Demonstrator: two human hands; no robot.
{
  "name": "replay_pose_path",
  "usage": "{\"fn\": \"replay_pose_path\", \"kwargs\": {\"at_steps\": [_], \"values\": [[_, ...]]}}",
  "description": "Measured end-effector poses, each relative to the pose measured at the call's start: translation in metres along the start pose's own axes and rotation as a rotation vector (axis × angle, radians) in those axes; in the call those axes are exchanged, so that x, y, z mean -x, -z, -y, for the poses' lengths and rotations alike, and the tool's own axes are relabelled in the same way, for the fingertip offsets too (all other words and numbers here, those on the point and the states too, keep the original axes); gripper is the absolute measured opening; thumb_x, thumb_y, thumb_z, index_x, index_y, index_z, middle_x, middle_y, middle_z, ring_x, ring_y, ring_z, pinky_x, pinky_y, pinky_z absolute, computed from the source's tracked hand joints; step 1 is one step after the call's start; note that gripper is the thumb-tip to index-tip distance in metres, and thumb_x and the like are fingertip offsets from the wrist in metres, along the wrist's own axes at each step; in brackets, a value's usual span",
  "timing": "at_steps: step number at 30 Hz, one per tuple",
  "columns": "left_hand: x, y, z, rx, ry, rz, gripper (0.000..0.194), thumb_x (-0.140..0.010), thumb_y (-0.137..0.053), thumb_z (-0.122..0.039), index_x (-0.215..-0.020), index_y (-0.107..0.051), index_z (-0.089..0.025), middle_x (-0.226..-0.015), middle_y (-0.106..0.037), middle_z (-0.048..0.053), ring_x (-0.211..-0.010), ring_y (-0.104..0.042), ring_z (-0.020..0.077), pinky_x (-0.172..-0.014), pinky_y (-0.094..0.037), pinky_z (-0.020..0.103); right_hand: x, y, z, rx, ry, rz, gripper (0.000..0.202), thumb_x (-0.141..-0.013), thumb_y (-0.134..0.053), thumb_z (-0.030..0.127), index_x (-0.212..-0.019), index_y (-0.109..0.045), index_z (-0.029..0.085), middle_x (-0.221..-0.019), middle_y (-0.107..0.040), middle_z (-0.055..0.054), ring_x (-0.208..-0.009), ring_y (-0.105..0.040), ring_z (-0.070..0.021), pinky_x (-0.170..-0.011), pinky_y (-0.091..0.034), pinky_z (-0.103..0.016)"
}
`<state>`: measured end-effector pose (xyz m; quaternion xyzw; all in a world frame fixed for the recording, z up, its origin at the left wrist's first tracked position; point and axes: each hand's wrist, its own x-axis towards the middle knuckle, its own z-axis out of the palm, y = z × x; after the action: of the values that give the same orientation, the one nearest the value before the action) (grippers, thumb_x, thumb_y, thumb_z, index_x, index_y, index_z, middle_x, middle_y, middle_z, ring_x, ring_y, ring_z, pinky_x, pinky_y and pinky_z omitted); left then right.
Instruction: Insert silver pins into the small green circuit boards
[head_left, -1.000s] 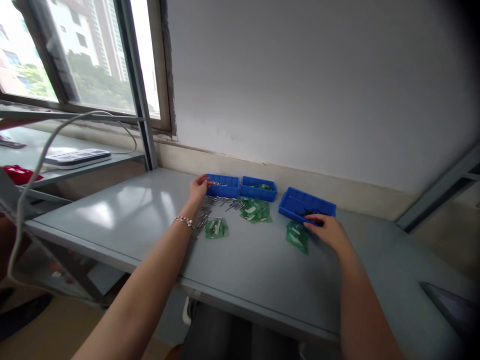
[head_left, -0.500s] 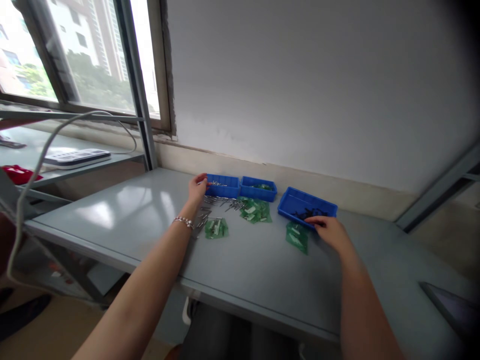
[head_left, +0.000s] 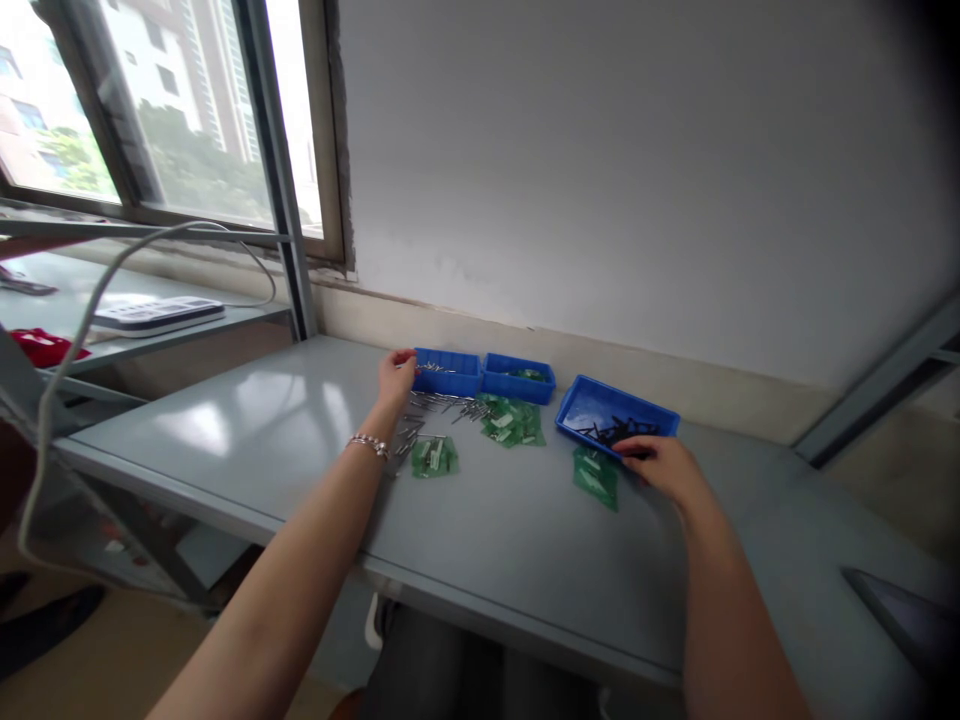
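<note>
My left hand (head_left: pixel 397 377) is at the left end of a blue bin (head_left: pixel 461 383) holding small silvery pieces. Its fingers are curled together, and what they hold cannot be made out. My right hand (head_left: pixel 660 463) has its fingers closed over the front rim of another blue bin (head_left: pixel 581 400), where thin black parts (head_left: pixel 619 430) lie. A green packet (head_left: pixel 596 480) lies just in front of this bin. Between the hands are a pile of green packets (head_left: pixel 514 422), a single green packet (head_left: pixel 435 457) and scattered metal pins (head_left: pixel 442 402).
A middle blue bin (head_left: pixel 517 383) contains green packets. Behind the bins rises a pale wall (head_left: pixel 600 200). A dark flat device (head_left: pixel 900 620) lies at the right. On the left, a side table carries a white device (head_left: pixel 161 315), with a grey cable (head_left: pixel 45 420) looping in front.
The black parts in the right bin have spread and more of them show. My right hand has shifted slightly at the rim. My left hand has stayed at the left bin.
</note>
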<state>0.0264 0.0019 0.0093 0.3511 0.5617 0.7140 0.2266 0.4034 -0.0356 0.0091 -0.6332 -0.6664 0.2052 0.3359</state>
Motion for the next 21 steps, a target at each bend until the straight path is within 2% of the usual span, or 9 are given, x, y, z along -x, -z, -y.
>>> {"fn": "replay_pose_path", "kwargs": {"at_steps": [4,8,11,16,21], "values": [[0.0,0.0,0.0,-0.016,0.001,0.016,0.018,-0.066,-0.05,-0.016,-0.081,-0.057,-0.01,-0.069,-0.054,0.002,-0.052,-0.047,0.007,-0.056,-0.042,0.02,0.001,0.0,0.001,-0.038,-0.05,0.019,0.017,-0.059,-0.056,0.009,-0.072,-0.066,0.015,-0.064,-0.062,-0.001,-0.038,-0.048,-0.0104,-0.042,-0.04,-0.022],[0.002,-0.002,-0.001,-0.113,-0.084,0.096,0.02,-0.066,-0.049,-0.016,-0.083,-0.056,-0.01,-0.071,-0.055,0.003,-0.052,-0.048,0.0079,-0.055,-0.043,0.021,0.001,0.0,0.002,-0.039,-0.072,0.052,0.017,-0.06,-0.058,0.009,-0.074,-0.066,0.014,-0.067,-0.062,-0.002,-0.038,-0.048,-0.0097,-0.041,-0.041,-0.022],[0.004,-0.004,-0.001,-0.288,-0.189,0.213,0.022,-0.068,-0.047,-0.018,-0.086,-0.057,-0.011,-0.073,-0.057,0.003,-0.053,-0.05,0.0098,-0.056,-0.043,0.023,0.001,0.0,0.0,-0.062,-0.065,0.067,0.017,-0.06,-0.059,0.01,-0.074,-0.065,0.013,-0.068,-0.062,-0.003,-0.039,-0.048,-0.0098,-0.04,-0.041,-0.022],[0.011,-0.007,0.0,-0.689,-0.385,0.391,0.021,-0.069,-0.049,-0.017,-0.086,-0.061,-0.014,-0.081,-0.062,0.004,-0.069,-0.055,0.0143,-0.072,-0.043,0.026,0.001,0.0,-0.002,-0.082,-0.048,0.095,0.013,-0.06,-0.059,0.012,-0.071,-0.065,0.014,-0.065,-0.06,-0.002,-0.037,-0.046,-0.0088,-0.039,-0.04,-0.021],[0.013,-0.004,0.002,-0.876,-0.415,0.536,0.019,-0.068,-0.051,-0.014,-0.083,-0.063,-0.014,-0.081,-0.063,0.005,-0.075,-0.056,0.016,-0.074,-0.043,0.025,0.002,0.0,0.002,-0.059,-0.054,0.079,0.012,-0.06,-0.058,0.011,-0.07,-0.065,0.014,-0.064,-0.061,-0.001,-0.034,-0.045,-0.0084,-0.039,-0.039,-0.021]]}}
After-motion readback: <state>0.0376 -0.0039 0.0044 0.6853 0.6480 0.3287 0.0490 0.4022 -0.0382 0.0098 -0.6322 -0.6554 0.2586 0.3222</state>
